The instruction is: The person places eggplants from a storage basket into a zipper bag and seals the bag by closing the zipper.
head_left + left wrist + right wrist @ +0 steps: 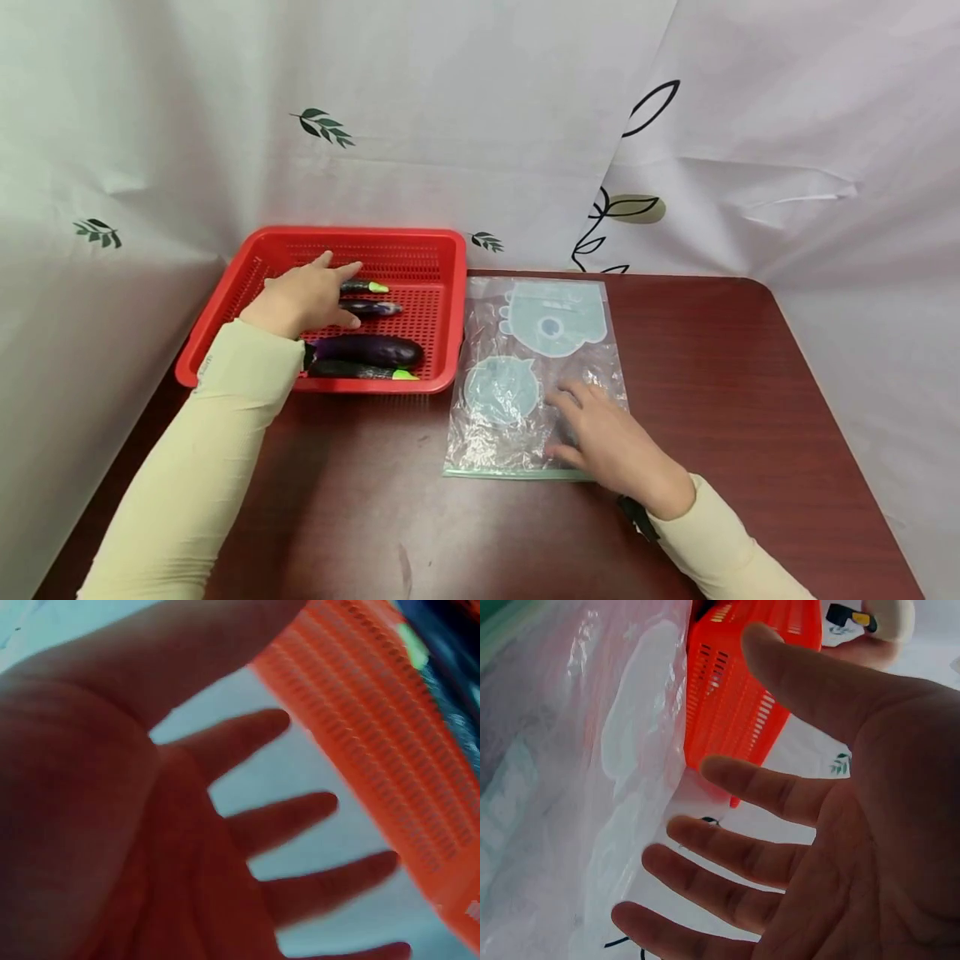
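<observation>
My left hand [303, 296] hovers over the red plastic basket [457, 333] with fingers spread, holding nothing. Inside the basket lie several dark vegetables. A plump purple eggplant [367, 350] rests near the front wall, beside a slim dark one with a bright green end [360, 371]. Farther back are a mottled dark eggplant [371, 308] and another green-ended piece [363, 287], both partly hidden by the hand. To the right, a clear zip bag [480, 454] with pale blue cartoon prints lies flat on the table. Above its lower right part is my right hand [611, 437], fingers apart and holding nothing.
The brown wooden table [712, 375] carries the basket at back left and the bag at centre. White cloth [487, 108] with leaf prints hangs behind the table and along its sides. The basket's raised walls surround the vegetables.
</observation>
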A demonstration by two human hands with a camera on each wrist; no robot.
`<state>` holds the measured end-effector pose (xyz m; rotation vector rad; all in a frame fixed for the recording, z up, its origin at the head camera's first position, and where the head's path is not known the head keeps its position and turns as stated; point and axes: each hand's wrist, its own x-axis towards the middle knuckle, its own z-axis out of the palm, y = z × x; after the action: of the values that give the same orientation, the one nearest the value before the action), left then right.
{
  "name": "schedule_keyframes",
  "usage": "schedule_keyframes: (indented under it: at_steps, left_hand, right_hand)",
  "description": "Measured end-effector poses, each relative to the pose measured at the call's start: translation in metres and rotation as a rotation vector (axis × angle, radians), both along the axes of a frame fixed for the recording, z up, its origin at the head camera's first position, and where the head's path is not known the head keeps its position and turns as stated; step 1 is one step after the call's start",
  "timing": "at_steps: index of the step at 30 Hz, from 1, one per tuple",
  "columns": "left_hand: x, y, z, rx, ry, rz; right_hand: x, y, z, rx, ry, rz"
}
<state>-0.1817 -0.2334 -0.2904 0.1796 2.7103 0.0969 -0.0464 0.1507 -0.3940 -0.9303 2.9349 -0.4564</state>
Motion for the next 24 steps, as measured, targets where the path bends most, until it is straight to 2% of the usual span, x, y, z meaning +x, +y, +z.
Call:
schedule_keyframes:
  at_steps: [5,8,10,16,24]
  left_hand:
    - [-0.011,-0.010,-0.008,0.014,0.051,-0.153]
    - [-0.015,-0.016,-0.012,0.022,0.062,-0.201]
    - [-0.016,-0.018,-0.015,0.028,0.050,-0.201]
    - [-0.016,-0.015,-0.023,0.010,-0.026,-0.152]
    - [-0.022,-0.017,-0.043,-0.020,-0.082,-0.179]
  right_hand:
    - [0.003,-0.002,0.000,0.003,-0.038,0.045]
    - [0.003,-0.002,-0.002,0.003,-0.039,0.071]
    - [0.002,-0.001,-0.003,-0.004,-0.038,0.097]
    - [0.002,0.002,-0.003,-0.014,-0.073,0.141]
    - [0.004,0.003,-0.005,0.040,-0.095,0.158]
